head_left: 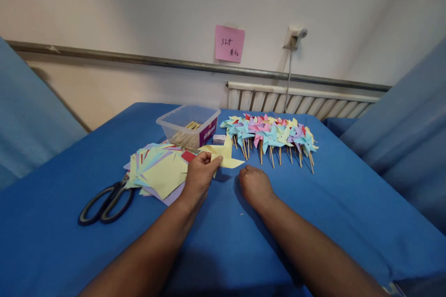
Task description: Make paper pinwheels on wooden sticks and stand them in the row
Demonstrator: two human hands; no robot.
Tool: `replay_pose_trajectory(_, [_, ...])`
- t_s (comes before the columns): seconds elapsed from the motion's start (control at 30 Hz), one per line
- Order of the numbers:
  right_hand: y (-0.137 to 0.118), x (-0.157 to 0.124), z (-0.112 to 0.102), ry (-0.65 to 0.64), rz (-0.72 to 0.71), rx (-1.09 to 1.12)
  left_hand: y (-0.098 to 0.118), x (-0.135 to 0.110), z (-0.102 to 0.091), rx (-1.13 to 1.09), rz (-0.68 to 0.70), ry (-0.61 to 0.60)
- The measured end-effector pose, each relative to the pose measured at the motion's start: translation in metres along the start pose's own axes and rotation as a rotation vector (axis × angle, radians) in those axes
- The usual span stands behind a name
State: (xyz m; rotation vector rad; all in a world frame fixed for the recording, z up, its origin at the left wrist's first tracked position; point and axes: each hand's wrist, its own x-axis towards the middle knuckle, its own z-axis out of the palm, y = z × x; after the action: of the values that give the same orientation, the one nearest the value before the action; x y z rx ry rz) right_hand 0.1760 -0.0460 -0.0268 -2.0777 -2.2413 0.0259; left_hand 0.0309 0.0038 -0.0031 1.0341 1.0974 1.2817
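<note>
Thumb and fingers of my left hand point(199, 175) pinch a pale yellow paper pinwheel point(227, 153), its blades folded, above the blue cloth. Just to the right, my right hand point(256, 185) is curled closed close to the table; whatever it may hold is hidden under the fingers. Left of my left hand lies a loose pile of cut paper sheets point(167, 176) in yellow, blue, purple and red. Black-handled scissors point(108, 204) rest beside the pile, their blades covered by paper. Behind the pinwheel sits a small white box point(219, 139).
A clear plastic tub point(170, 123) of wooden sticks point(190, 135) stands behind the paper pile. Several colourful pinwheels on sticks point(270, 138) lie together at the back right. Beyond the blue-covered table point(313, 222) are a radiator point(272, 97), a metal rail point(156, 61) and a wall socket point(291, 38).
</note>
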Motion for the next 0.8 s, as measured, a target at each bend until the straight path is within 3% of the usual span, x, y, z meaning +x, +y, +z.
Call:
replay_pose_trajectory(0.13, [0.017, -0.002, -0.001, 0.117, 0.045, 0.094, -0.001, 0.0, -0.001, 0.058, 0.03, 0.015])
replay_pose_trajectory(0.23, [0.028, -0.004, -0.007, 0.372, 0.064, 0.307, -0.003, 0.001, -0.002, 0.096, 0.06, 0.006])
replay_pose_trajectory(0.37, [0.019, -0.011, -0.015, 0.654, -0.065, 0.649, -0.008, -0.001, 0.0, 0.155, 0.102, -0.023])
replay_pose_trajectory(0.53, [-0.005, -0.016, -0.02, 0.709, -0.145, 0.838, -0.016, -0.007, 0.004, 0.296, 0.174, -0.069])
replay_pose_trajectory(0.8, [-0.002, -0.012, -0.012, 0.696, -0.128, 0.763, -0.015, -0.017, 0.011, 0.308, 0.164, -0.113])
